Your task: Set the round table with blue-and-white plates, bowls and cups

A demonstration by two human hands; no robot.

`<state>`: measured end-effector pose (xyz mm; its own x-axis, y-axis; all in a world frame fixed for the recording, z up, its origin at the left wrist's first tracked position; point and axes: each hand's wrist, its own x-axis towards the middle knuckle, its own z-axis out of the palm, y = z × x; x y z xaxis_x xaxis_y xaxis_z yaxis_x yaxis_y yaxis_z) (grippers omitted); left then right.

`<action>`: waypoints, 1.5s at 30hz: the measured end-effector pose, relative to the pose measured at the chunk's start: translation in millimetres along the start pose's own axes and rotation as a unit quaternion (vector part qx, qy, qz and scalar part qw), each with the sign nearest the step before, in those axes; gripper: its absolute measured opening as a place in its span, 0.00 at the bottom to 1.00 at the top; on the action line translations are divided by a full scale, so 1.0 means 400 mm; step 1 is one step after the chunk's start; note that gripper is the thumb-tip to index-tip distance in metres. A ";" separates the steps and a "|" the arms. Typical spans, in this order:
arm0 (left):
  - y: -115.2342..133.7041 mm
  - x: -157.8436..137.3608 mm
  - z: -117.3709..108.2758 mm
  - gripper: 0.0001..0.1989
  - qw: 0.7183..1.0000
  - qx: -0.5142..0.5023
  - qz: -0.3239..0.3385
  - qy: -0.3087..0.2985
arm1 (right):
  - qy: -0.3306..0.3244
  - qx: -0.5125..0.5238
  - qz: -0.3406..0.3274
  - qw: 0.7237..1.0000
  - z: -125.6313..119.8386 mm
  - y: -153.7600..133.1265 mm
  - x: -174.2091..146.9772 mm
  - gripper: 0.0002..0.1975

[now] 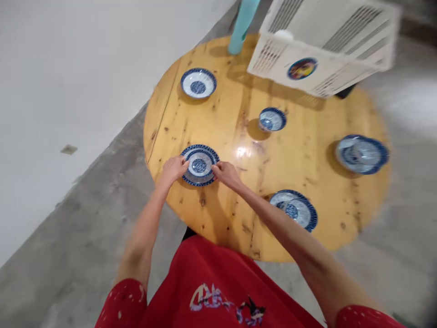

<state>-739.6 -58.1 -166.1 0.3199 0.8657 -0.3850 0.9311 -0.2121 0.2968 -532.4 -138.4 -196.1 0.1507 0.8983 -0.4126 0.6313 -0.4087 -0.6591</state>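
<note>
Glossy knotty wood table (239,214), glazed plate (200,165)

Left hand (174,168): arm stretched forward, fingers curled inward. Right hand (226,173): arm stretched forward, fingers curled, facing the left, close together.

Five blue-and-white patterned ceramic dishes (200,165) (198,83) (272,119) (362,154) (294,209), one white slatted plastic crate (324,45) and one teal cylinder (243,25) on one round wooden surface (246,150).
</note>
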 end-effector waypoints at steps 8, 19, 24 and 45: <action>0.004 -0.002 0.011 0.14 0.999 -0.032 -0.022 0.007 | -0.001 0.063 -0.010 0.998 0.026 0.026 0.011 0.17; -0.005 0.019 -0.039 0.22 0.995 0.015 -0.077 0.068 | 0.021 0.081 -0.003 0.996 -0.049 0.013 0.019 0.21; 0.095 0.076 -0.091 0.17 0.991 -0.024 -0.017 0.132 | 0.128 0.225 0.073 0.963 -0.192 0.093 0.061 0.17; 0.345 0.034 0.039 0.12 0.971 -0.161 0.178 -0.006 | 0.256 0.361 0.115 0.889 -0.267 0.236 -0.113 0.06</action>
<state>-604.0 -82.6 -144.3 0.6156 0.7578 -0.2163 0.6579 -0.3431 0.6704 -398.4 -200.4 -172.3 0.6557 0.6578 -0.3707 -0.0869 -0.4219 -0.9025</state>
